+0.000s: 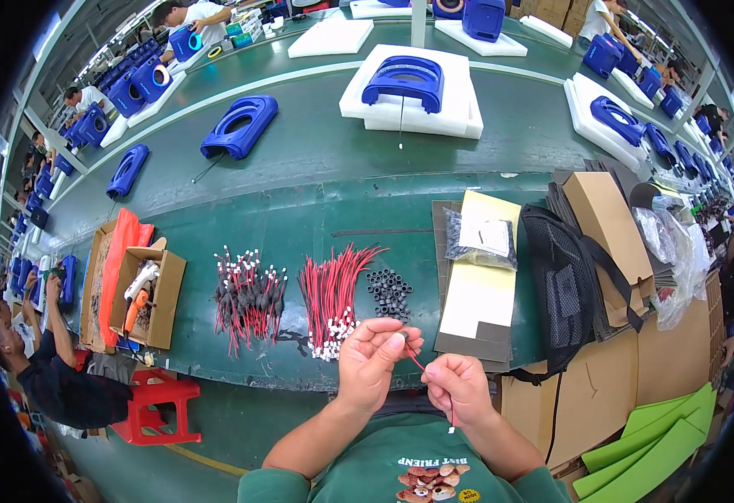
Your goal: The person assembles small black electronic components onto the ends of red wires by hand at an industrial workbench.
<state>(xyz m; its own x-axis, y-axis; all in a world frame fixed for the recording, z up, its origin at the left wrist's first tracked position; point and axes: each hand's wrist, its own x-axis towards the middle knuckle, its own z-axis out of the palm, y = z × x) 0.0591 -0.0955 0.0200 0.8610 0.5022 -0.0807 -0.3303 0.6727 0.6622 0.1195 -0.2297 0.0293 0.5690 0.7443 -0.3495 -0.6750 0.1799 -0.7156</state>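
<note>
A thin red-and-black cable runs between my two hands, close in front of my body. My left hand pinches its upper end between thumb and fingers; what sits at that end is hidden. Lower down, my right hand grips the same cable, and a small white connector dangles below it. Beyond the hands lie a heap of small black foam-like rings and a bundle of red cables with white connectors. Left of these is a bundle of cables with black pieces on them.
Left on the green bench stands a cardboard box holding an orange-and-white glue gun. A bag of black parts and a black backpack are at right. Blue housings line the conveyor. Other people work around.
</note>
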